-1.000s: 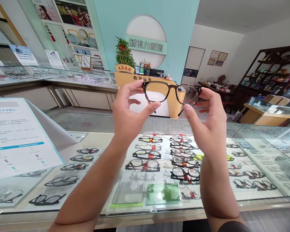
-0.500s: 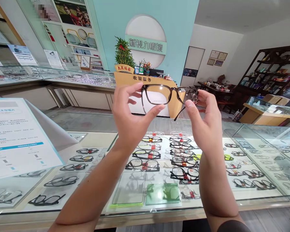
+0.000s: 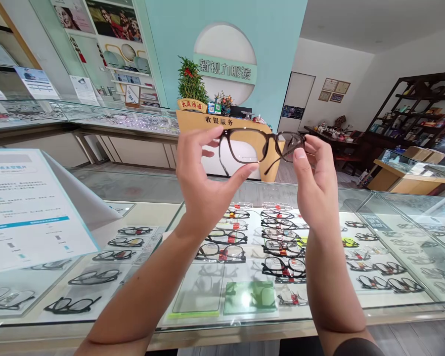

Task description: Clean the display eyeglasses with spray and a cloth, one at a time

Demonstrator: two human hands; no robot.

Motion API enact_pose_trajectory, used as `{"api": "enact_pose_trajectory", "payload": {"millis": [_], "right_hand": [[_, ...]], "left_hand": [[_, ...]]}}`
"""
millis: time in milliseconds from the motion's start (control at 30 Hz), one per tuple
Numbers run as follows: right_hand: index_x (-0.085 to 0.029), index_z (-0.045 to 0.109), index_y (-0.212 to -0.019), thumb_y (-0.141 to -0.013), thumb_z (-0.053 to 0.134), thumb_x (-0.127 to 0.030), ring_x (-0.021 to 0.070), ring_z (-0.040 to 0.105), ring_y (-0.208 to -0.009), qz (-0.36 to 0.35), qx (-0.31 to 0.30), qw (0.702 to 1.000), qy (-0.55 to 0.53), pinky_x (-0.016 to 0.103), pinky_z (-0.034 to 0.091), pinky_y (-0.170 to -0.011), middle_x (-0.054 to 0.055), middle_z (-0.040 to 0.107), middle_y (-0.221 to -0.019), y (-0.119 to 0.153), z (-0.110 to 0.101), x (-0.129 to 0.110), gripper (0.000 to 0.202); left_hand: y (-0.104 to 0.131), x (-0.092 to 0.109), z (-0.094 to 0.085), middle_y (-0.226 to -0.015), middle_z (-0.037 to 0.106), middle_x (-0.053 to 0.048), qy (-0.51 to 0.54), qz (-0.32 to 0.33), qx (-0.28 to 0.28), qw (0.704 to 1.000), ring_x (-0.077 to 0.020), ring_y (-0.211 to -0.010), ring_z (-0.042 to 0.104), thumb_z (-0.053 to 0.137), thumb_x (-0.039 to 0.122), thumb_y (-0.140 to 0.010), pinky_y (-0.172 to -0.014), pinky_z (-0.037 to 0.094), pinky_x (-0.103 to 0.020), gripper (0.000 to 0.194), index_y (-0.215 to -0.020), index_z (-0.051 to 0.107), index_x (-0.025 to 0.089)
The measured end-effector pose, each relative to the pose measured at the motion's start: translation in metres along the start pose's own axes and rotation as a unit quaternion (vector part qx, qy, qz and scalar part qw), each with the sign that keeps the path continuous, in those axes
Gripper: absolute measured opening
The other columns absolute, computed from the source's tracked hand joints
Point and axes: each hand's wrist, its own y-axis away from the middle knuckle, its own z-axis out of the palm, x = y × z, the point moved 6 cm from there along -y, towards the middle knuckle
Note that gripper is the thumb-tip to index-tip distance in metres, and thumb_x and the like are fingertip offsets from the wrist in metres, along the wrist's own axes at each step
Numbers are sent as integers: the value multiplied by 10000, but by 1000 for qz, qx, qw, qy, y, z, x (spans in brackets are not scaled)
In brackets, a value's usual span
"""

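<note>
A pair of dark-framed eyeglasses is held up in front of me, above the glass display counter. My left hand grips it at the left end of the frame, thumb below the rim and fingers behind. At the other end, my right hand pinches the frame near the hinge, its thumb over the edge of the right lens. Both temples are unfolded; one hangs down behind the lenses. The lenses are see-through.
Below lies the glass display counter, with rows of eyeglasses inside. A green card lies near its front. At left stands a folded paper sign. Farther back are a cashier desk, a plant and dark shelves.
The eyeglasses have turned slightly, and the hanging temple has shifted left behind the lenses. My right thumb has moved a little right and up along the rim.
</note>
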Motion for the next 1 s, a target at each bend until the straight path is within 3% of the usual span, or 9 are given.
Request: {"api": "enact_pose_trajectory", "payload": {"millis": [167,300,500,700,800,1000], "right_hand": [[-417,533,-1545,-1074,629,-576,318,631,-1431,-41,-42,994,-87,579,589,-1122,97,662,-1527,-2,8,-1,506],[-436,547,-1528,-1053,679,-529,333,568,-1516,-69,-17,992,-104,580,594,-1129,75,573,-1610,1,10,-3,503],[-423,547,-1519,-1049,702,-489,329,601,-1479,-64,-6,991,-119,603,567,-1171,77,594,-1581,8,16,-9,499],[-391,618,-1449,-1049,702,-499,323,610,-1466,-53,-10,991,-121,557,579,-1156,73,619,-1571,11,19,-15,422],[-376,651,-1415,-1045,701,-509,294,657,-1396,-27,-4,989,-149,506,600,-1114,70,657,-1520,8,21,-6,396],[-314,736,-1268,-1041,664,-564,240,755,-1118,70,2,972,-225,432,619,-953,66,757,-1272,-6,28,28,344]], "left_hand": [[-4,-27,6,-1478,653,-85,58,-25,-22,998,-349,-1336,683,894,695,-842,-950,674,-547,797,-1494,564,377],[-4,-37,9,-1594,598,-57,89,-38,-35,995,-357,-1467,622,855,635,-912,-985,684,-554,759,-1544,513,391],[-2,-33,9,-1650,553,-67,92,-34,-23,995,-362,-1515,588,850,586,-916,-981,671,-540,771,-1568,487,393],[3,-39,8,-1610,558,-88,97,-49,23,994,-357,-1490,593,863,590,-891,-976,633,-523,767,-1541,487,434],[3,-36,6,-1592,549,-103,87,-44,42,994,-363,-1451,601,889,554,-864,-982,613,-528,791,-1539,497,428],[7,-10,0,-1559,537,-123,7,0,63,998,-375,-1445,550,894,446,-799,-939,594,-520,855,-1552,494,389]]}}
